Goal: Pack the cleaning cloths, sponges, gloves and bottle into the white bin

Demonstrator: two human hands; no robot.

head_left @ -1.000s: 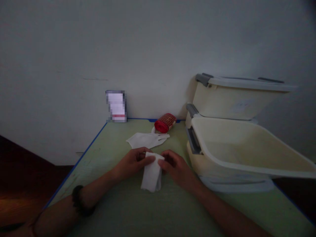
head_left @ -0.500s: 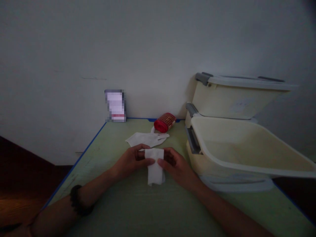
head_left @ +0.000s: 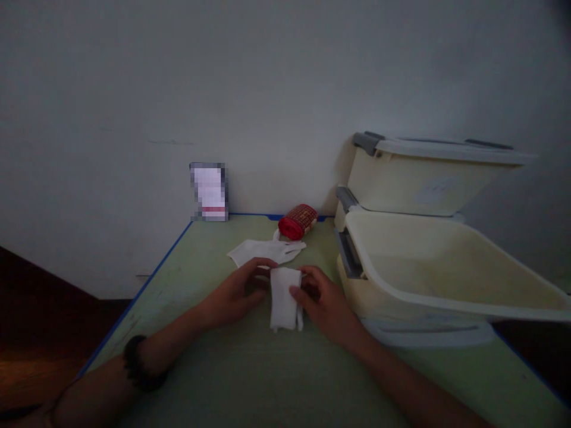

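Note:
A folded white glove (head_left: 284, 299) hangs upright over the table in front of me, with a narrow finger-like strip showing at its lower right. My right hand (head_left: 322, 300) pinches its right edge, thumb on the near face and fingers behind. At the left edge, my left hand (head_left: 243, 291) has thumb and fingers spread apart; its index fingertip is close to the glove's top left corner, and I cannot tell if it touches. Just beyond my hands, a second white glove (head_left: 254, 252) lies flat on the table, its fingers pointing right.
A red patterned roll (head_left: 298, 222) lies at the table's back edge by the wall. A phone with a blurred screen (head_left: 211, 191) leans on the wall at back left. To the right stands a cream storage bin (head_left: 357, 297) with an open front, and another bin (head_left: 410, 181) behind it.
My left thumb and fingers have come off the folded glove and spread apart. The glove has shifted slightly right in my right hand, and its finger-like strip now shows.

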